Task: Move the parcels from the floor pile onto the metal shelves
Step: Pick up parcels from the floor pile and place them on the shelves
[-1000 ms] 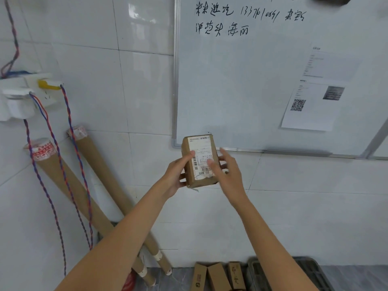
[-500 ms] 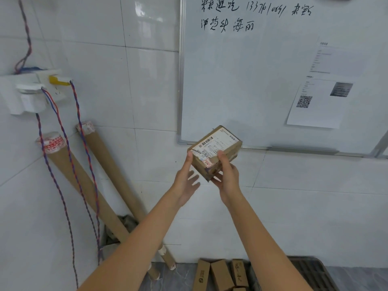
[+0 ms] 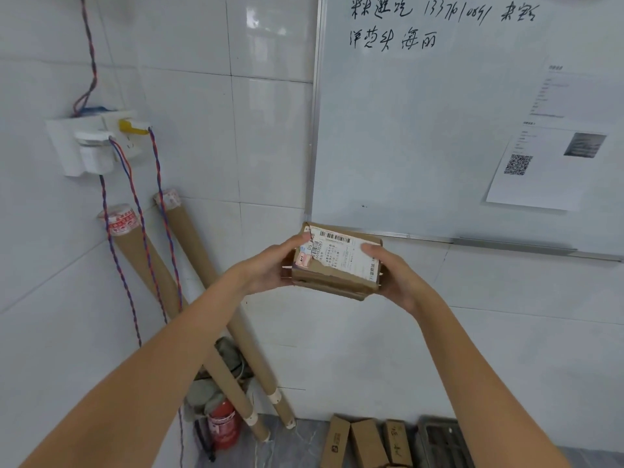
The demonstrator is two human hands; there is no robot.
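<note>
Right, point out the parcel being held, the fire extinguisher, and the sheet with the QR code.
parcel (image 3: 341, 260), head view, on its white shipping label.
fire extinguisher (image 3: 221, 425), head view, on the red body, by the floor corner.
QR-code sheet (image 3: 540, 177), head view, on the blank paper beside the code, on the whiteboard.

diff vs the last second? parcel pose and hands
The parcel was turned from standing on end, through a tilt, to lying flat with its label up. The left hand, which had let go half a second ago, grips its left end again; the right hand shifted to the right end. The cardboard tubes and whiteboard are unchanged.
</note>
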